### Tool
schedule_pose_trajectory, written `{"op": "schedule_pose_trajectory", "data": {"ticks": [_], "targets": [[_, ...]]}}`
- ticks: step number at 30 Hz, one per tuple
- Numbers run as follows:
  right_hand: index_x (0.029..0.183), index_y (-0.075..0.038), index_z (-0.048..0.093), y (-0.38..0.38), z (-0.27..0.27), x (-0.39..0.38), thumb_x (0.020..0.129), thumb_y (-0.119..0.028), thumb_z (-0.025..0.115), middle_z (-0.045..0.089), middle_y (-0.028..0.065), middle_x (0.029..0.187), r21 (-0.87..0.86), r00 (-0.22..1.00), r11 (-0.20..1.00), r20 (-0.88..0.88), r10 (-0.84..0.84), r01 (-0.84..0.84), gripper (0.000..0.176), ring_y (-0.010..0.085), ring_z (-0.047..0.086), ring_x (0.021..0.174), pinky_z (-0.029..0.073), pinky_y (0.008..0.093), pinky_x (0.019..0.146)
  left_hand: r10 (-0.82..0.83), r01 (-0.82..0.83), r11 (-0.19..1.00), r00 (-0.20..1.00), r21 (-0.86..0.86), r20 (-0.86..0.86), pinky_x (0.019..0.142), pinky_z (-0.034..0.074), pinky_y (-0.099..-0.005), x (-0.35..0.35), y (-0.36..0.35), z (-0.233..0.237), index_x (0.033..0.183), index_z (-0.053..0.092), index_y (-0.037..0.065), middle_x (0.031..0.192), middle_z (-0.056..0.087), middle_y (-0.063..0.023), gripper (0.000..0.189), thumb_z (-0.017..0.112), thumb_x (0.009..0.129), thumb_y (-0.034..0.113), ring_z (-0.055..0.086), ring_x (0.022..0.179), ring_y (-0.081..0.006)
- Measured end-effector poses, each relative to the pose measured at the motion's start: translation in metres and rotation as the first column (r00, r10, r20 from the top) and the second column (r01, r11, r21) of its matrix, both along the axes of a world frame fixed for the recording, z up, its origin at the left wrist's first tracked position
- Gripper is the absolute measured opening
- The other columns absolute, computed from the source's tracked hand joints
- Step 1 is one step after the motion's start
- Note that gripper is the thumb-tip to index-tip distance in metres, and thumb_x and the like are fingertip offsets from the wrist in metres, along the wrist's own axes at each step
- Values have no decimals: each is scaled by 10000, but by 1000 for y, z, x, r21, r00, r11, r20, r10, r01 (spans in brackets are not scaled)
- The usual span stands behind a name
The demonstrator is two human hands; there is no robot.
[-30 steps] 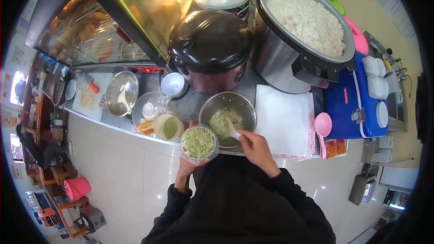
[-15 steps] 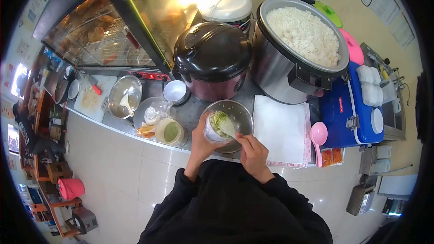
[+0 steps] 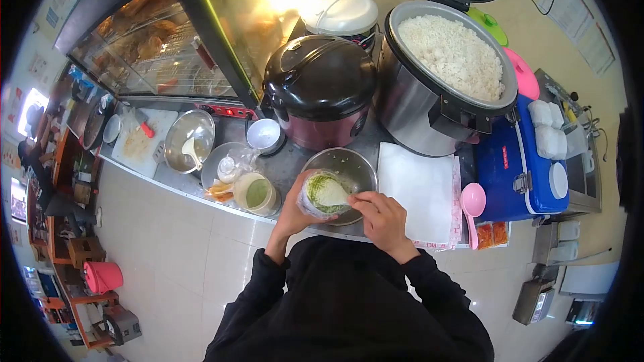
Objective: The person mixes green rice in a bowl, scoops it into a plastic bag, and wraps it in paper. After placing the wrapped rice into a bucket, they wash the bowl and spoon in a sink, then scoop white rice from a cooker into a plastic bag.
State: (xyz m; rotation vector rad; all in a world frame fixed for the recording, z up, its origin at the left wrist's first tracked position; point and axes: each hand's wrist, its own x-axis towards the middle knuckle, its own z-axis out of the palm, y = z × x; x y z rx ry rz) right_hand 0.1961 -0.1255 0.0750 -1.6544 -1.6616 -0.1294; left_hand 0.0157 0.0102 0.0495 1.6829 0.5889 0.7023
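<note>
My left hand [image 3: 294,212] is wrapped round a small container [image 3: 318,196] with a green mixture inside, tilted above a steel bowl [image 3: 359,173]. The fingers of my right hand [image 3: 382,221] pinch the handle of a pale spoon [image 3: 330,194]. Its head rests in the green mixture. To the left stands a tub of green sauce [image 3: 257,193], beside a clear plastic bag [image 3: 233,163].
A closed dark rice cooker [image 3: 320,87] and an open one full of rice [image 3: 451,57] stand behind. White paper sheets [image 3: 414,191], a pink ladle [image 3: 473,200] and a blue cooler [image 3: 500,184] are right. A glass food warmer [image 3: 157,47] is at the left.
The spoon's head has moved left and lies flatter over the green mixture. My right hand has risen slightly. The whole view has shifted a little.
</note>
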Motion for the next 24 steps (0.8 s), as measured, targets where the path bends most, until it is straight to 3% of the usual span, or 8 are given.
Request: {"op": "schedule_pose_trajectory", "data": {"ticks": [1, 4, 7, 13, 18, 20, 22, 24], "targets": [[1053, -93, 658, 0, -2, 1, 806, 41, 582, 645, 57, 917, 1, 999, 999, 20, 32, -32, 292, 186, 632, 714, 487, 283, 608, 4, -4, 1000, 1000, 4, 4, 1026, 407, -331, -1, 0, -1, 1320, 443, 35, 1265, 536, -81, 921, 934, 545, 105, 517, 1182, -189], [1110, -73, 636, 1, -2, -3, 889, -3, 549, 643, 43, 914, -109, 861, 991, -495, -120, 76, 248, 99, 567, 664, 432, 240, 580, 31, -31, 1000, 999, -3, 34, 1023, 410, -335, -2, -4, -9, 1325, 419, 40, 1268, 528, -88, 926, 929, 555, 101, 518, 1178, -197], [1215, -62, 614, 0, 7, -6, 964, -73, 499, 627, 6, 905, -76, 419, 996, -907, -48, -52, 276, 43, 460, 627, 386, 213, 558, 89, -91, 994, 996, 59, 23, 1020, 413, -341, 1, -9, -7, 1329, 398, 44, 1270, 523, -99, 927, 921, 565, 97, 520, 1181, -210], [1350, -56, 547, -2, -7, -29, 1020, -173, 455, 662, 67, 1114, -197, 646, 945, -763, 20, -262, 362, 58, 462, 666, 418, 233, 621, 146, -140, 983, 988, 122, -41, 1002, 429, -358, 0, -16, -14, 1337, 397, 49, 1302, 519, -135, 943, 893, 534, 64, 537, 1197, -274], [1298, -35, 583, -3, 12, -32, 1019, -156, 454, 597, 12, 758, -405, 715, 853, -697, -56, -329, 331, 89, 474, 610, 444, 260, 615, 122, -88, 965, 985, 248, -125, 985, 441, -367, -1, -17, -16, 1343, 399, 56, 1309, 522, -144, 952, 879, 522, 53, 557, 1174, -311], [1315, -67, 577, -1, 15, -25, 1026, -177, 448, 479, -19, 662, -415, 732, 843, -680, -37, -342, 336, 74, 430, 559, 421, 247, 566, 109, -65, 944, 986, 322, -123, 982, 444, -368, 0, -13, -17, 1341, 401, 60, 1295, 529, -141, 946, 881, 525, 56, 562, 1165, -311], [1341, -107, 556, 2, 18, -12, 1033, -211, 440, 383, -46, 610, -394, 605, 826, -792, -82, -403, 345, 57, 374, 521, 384, 231, 518, 148, -131, 964, 987, 233, -61, 981, 446, -366, 3, -11, -16, 1336, 402, 53, 1285, 533, -139, 945, 890, 526, 68, 563, 1164, -303], [1374, -155, 520, 5, 21, -1, 1042, -260, 431, 310, -68, 602, -314, 275, 810, -941, -197, -496, 360, 37, 304, 494, 332, 212, 469, 208, -200, 959, 978, 200, -19, 980, 448, -363, 7, -11, -13, 1331, 402, 45, 1279, 533, -140, 942, 899, 531, 80, 562, 1165, -296]]}}
